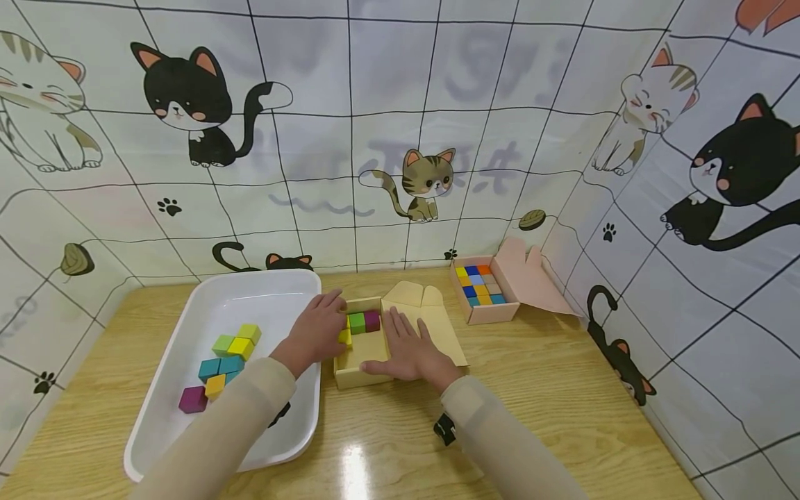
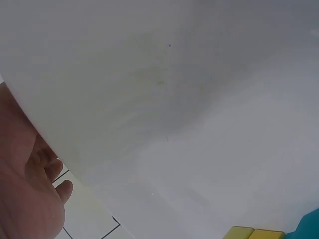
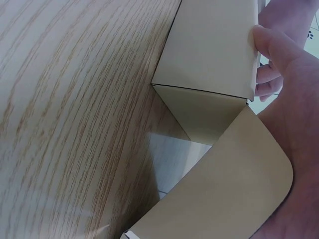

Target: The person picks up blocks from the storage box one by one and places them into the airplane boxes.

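Note:
A cream cardboard box (image 1: 369, 351) stands on the table with its lid folded out to the right. Inside along its back are a green block (image 1: 357, 323), a purple block (image 1: 371, 321) and yellow blocks (image 1: 345, 338). My left hand (image 1: 315, 330) reaches over the box's left side, beside the yellow blocks. Its fingertips are partly hidden, so whether it holds a block cannot be told. With fingers spread, my right hand (image 1: 409, 351) rests on the right side of the box, its thumb (image 3: 271, 42) along the front wall.
Left of the box lies a white tray (image 1: 269, 295) with light green, teal, orange-yellow and purple blocks (image 1: 194, 399). At the back right, a pink box (image 1: 490, 314) with an open lid holds rows of coloured blocks. Cat-patterned cloth walls surround the wooden table (image 1: 562, 389).

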Action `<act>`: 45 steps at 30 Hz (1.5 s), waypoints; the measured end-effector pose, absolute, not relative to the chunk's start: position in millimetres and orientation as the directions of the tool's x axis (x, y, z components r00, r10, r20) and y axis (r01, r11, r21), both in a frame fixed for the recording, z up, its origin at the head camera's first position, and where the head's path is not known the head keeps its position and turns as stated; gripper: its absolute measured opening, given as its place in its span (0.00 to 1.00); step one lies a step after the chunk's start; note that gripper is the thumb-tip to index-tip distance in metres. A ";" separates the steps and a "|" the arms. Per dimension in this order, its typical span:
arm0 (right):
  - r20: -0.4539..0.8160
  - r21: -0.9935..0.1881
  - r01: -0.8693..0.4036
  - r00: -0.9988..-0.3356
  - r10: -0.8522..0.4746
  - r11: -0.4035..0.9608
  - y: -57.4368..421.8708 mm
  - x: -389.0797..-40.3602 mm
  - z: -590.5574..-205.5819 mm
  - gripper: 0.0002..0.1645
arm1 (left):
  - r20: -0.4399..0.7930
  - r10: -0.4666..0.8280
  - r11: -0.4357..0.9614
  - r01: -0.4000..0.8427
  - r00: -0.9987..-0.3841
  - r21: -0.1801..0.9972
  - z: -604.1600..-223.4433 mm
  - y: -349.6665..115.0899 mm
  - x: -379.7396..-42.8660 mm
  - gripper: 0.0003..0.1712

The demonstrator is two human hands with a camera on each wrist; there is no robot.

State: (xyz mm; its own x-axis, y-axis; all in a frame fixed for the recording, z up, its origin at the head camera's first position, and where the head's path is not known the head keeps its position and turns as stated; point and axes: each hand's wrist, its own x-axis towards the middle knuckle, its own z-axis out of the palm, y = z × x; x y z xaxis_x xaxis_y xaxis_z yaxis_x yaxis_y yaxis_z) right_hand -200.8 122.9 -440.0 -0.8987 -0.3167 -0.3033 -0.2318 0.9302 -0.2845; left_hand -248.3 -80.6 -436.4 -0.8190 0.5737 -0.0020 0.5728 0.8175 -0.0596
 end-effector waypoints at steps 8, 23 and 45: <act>-0.303 -0.292 -0.230 -0.899 -0.317 0.928 122.7 -201.0 -439.4 0.67 | -0.009 0.568 0.819 0.566 -0.823 -0.093 -435.1 -79.3 -247.9 0.18; -0.300 -0.299 -0.231 -0.898 -0.321 0.926 122.0 -199.2 -437.3 0.67 | -0.006 0.557 0.825 0.554 -0.831 -0.114 -434.6 -80.3 -248.0 0.17; -0.300 -0.307 -0.233 -0.896 -0.326 0.923 123.4 -198.6 -437.4 0.67 | 0.135 0.317 0.936 0.333 -0.939 0.116 -375.2 -189.1 -263.5 0.14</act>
State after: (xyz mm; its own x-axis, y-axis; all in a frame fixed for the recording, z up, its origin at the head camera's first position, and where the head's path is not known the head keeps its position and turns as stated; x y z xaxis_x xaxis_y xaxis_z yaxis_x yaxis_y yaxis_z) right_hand -198.6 123.4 -437.4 -0.8963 -0.3263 -0.3004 -0.2330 0.9227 -0.3073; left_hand -263.5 -189.1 -375.2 -0.9386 0.3175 0.1349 0.3332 0.9357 0.1159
